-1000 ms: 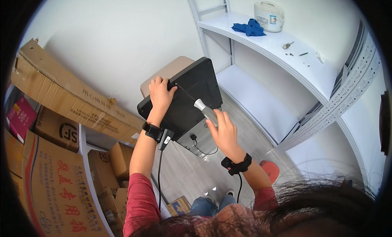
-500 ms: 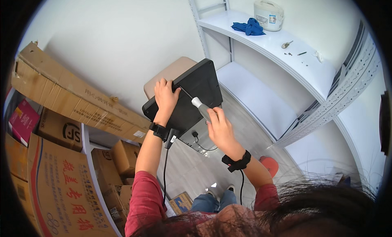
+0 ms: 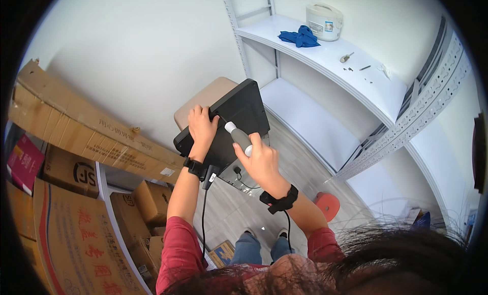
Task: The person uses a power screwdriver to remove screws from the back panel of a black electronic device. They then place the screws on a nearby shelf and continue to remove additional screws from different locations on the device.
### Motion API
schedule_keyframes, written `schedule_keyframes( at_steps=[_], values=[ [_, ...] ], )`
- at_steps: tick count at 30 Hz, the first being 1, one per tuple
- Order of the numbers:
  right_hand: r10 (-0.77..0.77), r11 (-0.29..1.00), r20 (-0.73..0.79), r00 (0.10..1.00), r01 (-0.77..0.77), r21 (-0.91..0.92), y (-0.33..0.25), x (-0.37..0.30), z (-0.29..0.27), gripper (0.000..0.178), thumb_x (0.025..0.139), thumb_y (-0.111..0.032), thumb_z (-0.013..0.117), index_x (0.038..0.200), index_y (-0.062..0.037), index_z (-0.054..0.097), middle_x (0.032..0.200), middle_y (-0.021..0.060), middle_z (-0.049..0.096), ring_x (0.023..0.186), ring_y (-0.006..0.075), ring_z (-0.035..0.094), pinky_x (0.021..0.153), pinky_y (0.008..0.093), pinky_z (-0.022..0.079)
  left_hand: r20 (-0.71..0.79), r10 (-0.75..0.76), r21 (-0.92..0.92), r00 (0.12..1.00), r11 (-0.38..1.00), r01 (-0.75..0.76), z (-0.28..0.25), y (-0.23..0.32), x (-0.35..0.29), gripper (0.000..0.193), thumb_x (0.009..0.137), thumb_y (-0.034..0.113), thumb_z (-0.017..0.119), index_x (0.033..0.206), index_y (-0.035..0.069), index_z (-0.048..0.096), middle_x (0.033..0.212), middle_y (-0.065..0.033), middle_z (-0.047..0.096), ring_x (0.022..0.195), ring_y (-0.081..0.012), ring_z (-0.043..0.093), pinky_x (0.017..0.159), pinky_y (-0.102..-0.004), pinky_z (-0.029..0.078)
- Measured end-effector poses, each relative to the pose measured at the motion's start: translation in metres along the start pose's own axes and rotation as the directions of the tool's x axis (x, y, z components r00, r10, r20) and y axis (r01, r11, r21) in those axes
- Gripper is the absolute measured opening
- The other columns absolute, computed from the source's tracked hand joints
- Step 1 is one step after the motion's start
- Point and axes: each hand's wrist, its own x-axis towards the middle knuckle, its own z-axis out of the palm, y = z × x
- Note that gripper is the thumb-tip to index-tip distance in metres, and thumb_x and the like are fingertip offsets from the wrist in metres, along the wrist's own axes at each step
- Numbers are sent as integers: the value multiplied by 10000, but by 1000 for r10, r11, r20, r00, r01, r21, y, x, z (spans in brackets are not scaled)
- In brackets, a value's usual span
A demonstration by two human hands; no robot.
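A black flat, box-like panel (image 3: pixel 255 112) stands tilted against a beige padded surface (image 3: pixel 195 100). My left hand (image 3: pixel 201 125) grips its upper edge, with the fingers over the rim and the thumb near the screwdriver's tip. In my right hand (image 3: pixel 262 160) is a screwdriver (image 3: pixel 240 137) with a grey and white handle. Its thin shaft points up and left to the panel's face near the top edge. Whether the tip sits in a screw is too small to tell. A black plug (image 3: pixel 237 170) with a cord hangs below the panel.
To the right, a white shelf (image 3: pixel 366 89) bears a white lidded pot-like appliance (image 3: pixel 324 23), a blue cloth (image 3: pixel 301 37) and small metal parts (image 3: pixel 347 69). A long cardboard box (image 3: pixel 86 122) and several other cartons line the left. A red rounded object (image 3: pixel 328 205) lies on the floor.
My right hand has turned around the screwdriver, its fingers now lower on the handle's far side. The handle stands more upright. My left hand keeps its hold, and the whole view has shifted slightly.
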Motion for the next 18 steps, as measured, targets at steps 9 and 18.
schedule_keyframes(
  at_steps=[9, 18],
  values=[
    [-113, 988, -302, 947, 139, 66, 3, 15, 18, 271, 712, -138, 743, 938, -80, 605, 1079, 80, 527, 562, 202, 564, 480, 303, 464, -48, 53, 58, 997, 997, -50, 9, -6, -4, 393, 654, 225, 756, 979, 46, 627, 906, -99, 526, 861, -290, 507, 747, -385, 421],
    [1, 996, -177, 984, -16, -84, -3, 9, 1, 332, 788, -117, 663, 1102, -61, 570, 989, 124, 500, 589, 257, 580, 482, 340, 462, -39, 28, 29, 999, 999, -27, 10, -6, 0, 375, 667, 243, 750, 959, 41, 627, 892, -105, 513, 849, -289, 516, 732, -387, 418]
  ],
)
